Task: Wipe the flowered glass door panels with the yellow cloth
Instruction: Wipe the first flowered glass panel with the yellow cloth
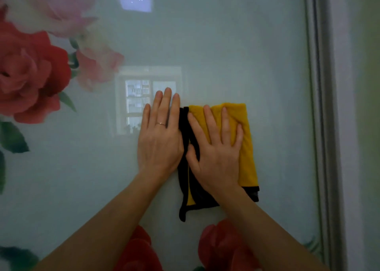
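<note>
A pale glass door panel (236,50) printed with red and pink roses fills the view. A folded yellow cloth (247,145) with black edging lies flat against the glass, right of centre. My right hand (216,149) presses on the cloth with straight, spread fingers. My left hand (159,135), wearing a ring, lies flat on the bare glass just left of the cloth, its fingers straight and together, its edge touching the cloth's black border.
The grey door frame (322,106) runs down the right side, with a wall strip beyond it. Large printed roses (28,75) sit at the left, and more at the bottom (222,248). A window reflection (144,98) shows in the glass.
</note>
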`<action>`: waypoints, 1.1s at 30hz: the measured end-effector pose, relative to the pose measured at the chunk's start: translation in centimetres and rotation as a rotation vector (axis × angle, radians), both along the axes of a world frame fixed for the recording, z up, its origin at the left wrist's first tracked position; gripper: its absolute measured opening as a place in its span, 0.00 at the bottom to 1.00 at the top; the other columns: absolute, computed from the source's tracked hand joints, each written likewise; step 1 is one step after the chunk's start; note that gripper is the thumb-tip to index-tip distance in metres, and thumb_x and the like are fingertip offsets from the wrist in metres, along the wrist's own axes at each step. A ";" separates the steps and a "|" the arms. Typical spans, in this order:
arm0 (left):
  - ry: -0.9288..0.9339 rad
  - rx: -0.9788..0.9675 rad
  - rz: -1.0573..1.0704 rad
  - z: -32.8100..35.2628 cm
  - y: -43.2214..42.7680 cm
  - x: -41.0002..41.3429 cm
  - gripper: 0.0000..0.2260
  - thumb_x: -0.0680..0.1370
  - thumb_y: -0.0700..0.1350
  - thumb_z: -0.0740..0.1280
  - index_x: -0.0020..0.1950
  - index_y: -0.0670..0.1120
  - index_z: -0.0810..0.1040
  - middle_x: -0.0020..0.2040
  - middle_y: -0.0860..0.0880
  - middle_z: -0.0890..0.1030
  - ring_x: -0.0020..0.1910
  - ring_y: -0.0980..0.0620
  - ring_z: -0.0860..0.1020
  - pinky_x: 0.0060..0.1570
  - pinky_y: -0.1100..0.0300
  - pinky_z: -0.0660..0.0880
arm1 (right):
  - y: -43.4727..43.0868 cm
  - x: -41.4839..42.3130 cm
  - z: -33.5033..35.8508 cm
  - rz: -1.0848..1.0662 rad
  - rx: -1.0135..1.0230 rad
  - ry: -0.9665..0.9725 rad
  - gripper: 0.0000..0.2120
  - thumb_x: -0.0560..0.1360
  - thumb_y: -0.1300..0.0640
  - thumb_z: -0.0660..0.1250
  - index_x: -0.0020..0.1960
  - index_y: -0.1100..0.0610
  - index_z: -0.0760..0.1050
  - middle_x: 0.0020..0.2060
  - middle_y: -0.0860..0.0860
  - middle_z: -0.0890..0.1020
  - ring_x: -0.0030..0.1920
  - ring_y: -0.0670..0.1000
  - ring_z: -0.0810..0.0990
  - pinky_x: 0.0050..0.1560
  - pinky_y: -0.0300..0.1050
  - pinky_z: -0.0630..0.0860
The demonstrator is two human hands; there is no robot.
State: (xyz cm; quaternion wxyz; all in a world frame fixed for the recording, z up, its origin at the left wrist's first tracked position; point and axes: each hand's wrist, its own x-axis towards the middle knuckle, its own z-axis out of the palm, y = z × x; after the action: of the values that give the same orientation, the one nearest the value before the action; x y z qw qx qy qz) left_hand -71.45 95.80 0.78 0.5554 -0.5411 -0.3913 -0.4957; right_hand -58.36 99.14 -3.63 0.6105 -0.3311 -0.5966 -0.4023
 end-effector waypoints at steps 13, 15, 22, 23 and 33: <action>0.020 0.015 0.022 0.0 0.2 -0.3 0.23 0.83 0.39 0.57 0.78 0.37 0.65 0.78 0.37 0.65 0.78 0.39 0.62 0.77 0.42 0.58 | 0.2 -0.3 6.6 0.002 0.037 0.128 0.26 0.80 0.48 0.59 0.78 0.47 0.68 0.79 0.54 0.67 0.80 0.61 0.61 0.75 0.69 0.57; 0.031 0.018 0.010 -0.2 0.4 -0.3 0.22 0.83 0.40 0.56 0.78 0.37 0.65 0.78 0.37 0.65 0.78 0.38 0.62 0.77 0.41 0.59 | 0.1 -0.1 4.5 -0.003 0.018 0.109 0.27 0.80 0.48 0.59 0.79 0.48 0.67 0.79 0.54 0.66 0.80 0.61 0.60 0.75 0.70 0.57; 0.025 0.013 -0.040 -0.1 0.4 -0.1 0.23 0.85 0.44 0.48 0.79 0.37 0.63 0.79 0.37 0.62 0.79 0.38 0.60 0.77 0.42 0.57 | -0.4 1.5 -3.6 -0.025 -0.066 -0.006 0.30 0.78 0.49 0.61 0.80 0.47 0.63 0.80 0.54 0.62 0.81 0.61 0.56 0.75 0.71 0.57; 0.030 0.007 -0.028 -0.2 0.3 -0.2 0.23 0.84 0.43 0.49 0.79 0.37 0.63 0.79 0.37 0.62 0.79 0.38 0.60 0.77 0.41 0.57 | -0.4 1.6 -4.7 -0.017 -0.079 -0.017 0.31 0.78 0.49 0.61 0.80 0.47 0.62 0.81 0.53 0.62 0.81 0.61 0.56 0.75 0.71 0.57; 0.039 0.009 -0.019 -0.2 0.8 -0.3 0.25 0.83 0.40 0.56 0.80 0.37 0.61 0.80 0.37 0.60 0.79 0.38 0.58 0.78 0.42 0.55 | -0.1 1.4 5.2 -0.064 -0.103 0.014 0.28 0.80 0.48 0.57 0.80 0.48 0.64 0.81 0.53 0.62 0.81 0.61 0.57 0.77 0.68 0.54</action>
State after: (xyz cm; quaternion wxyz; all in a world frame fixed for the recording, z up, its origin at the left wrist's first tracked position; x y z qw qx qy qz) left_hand -71.80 96.64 0.57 0.5605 -0.5519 -0.3729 -0.4920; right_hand -56.98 99.04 1.56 0.5835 -0.3837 -0.6013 -0.3883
